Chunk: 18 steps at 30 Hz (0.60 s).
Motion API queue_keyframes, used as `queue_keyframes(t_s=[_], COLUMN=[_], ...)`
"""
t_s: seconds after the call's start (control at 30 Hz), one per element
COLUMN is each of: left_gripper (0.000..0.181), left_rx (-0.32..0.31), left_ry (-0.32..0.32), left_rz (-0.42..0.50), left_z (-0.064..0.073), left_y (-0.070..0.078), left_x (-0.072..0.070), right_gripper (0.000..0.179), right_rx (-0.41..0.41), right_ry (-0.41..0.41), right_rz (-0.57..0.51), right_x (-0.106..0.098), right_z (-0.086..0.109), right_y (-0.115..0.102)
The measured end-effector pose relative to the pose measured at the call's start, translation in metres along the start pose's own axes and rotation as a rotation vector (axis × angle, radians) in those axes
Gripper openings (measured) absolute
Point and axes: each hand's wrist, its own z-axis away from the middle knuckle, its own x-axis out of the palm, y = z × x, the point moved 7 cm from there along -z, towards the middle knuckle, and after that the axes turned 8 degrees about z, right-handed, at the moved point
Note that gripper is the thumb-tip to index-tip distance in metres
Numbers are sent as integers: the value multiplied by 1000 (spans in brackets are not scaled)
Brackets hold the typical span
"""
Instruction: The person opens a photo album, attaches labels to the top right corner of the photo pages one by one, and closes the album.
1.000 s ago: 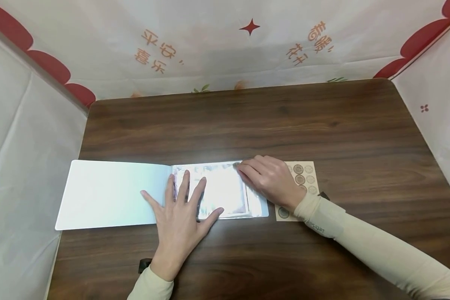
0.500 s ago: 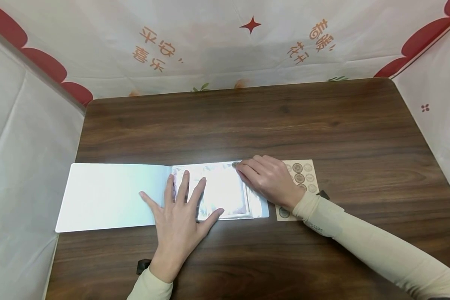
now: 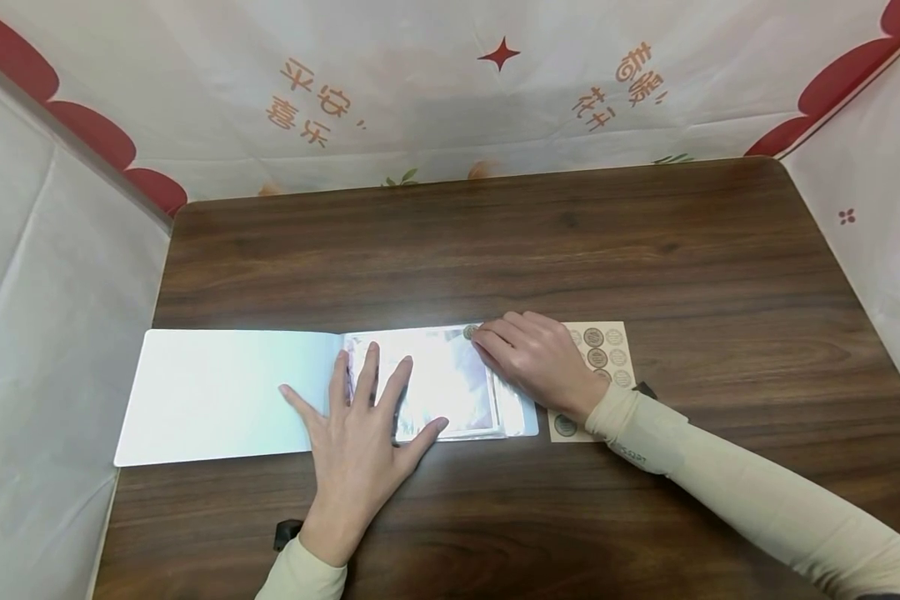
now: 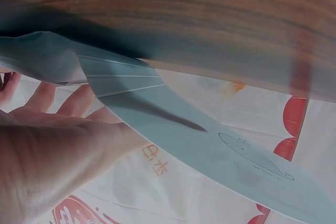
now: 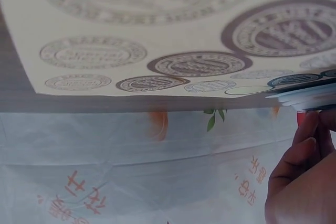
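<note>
An album (image 3: 217,396) lies open on the table, a pale blank cover at left and glossy clear-sleeved pages at right. My left hand (image 3: 356,467) rests on the pages near the fold with its fingers spread. At the pages' upper right corner my right hand (image 3: 536,358) has curled fingers and pinches a small round dark sticker (image 3: 470,332), partly hidden by the fingertips. Under the right wrist lies a tan sheet of round stickers (image 3: 617,337), partly covered. The right wrist view shows the sticker sheet (image 5: 131,80) close up, with the fingers (image 5: 302,156) at the page edges.
The brown wooden table (image 3: 495,242) extends behind and in front of the album. A white printed curtain (image 3: 420,100) hangs along the back, with more curtain on both sides.
Both hands stay nearly still. The round sticker shows slightly more beside the right fingertips, and the left cover's far edge has sunk a little.
</note>
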Motion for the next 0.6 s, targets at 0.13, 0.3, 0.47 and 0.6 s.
queue_keyframes(t_s=[0.13, 0.3, 0.47, 0.6], left_gripper=[83, 82, 82, 83], left_rx=[8, 12, 19, 25], left_ry=[16, 29, 42, 50], left_rz=[1, 4, -1, -4], left_z=[0, 1, 1, 2], left_y=[1, 1, 2, 2], left_x=[-1, -2, -3, -3], right_gripper=[19, 17, 21, 24], right_rx=[10, 14, 16, 16], right_ry=[-22, -29, -63, -91], right_rz=[-2, 4, 18, 28], right_x=[0, -2, 0, 1], right_z=[-1, -3, -3, -2], right_y=[1, 1, 0, 0])
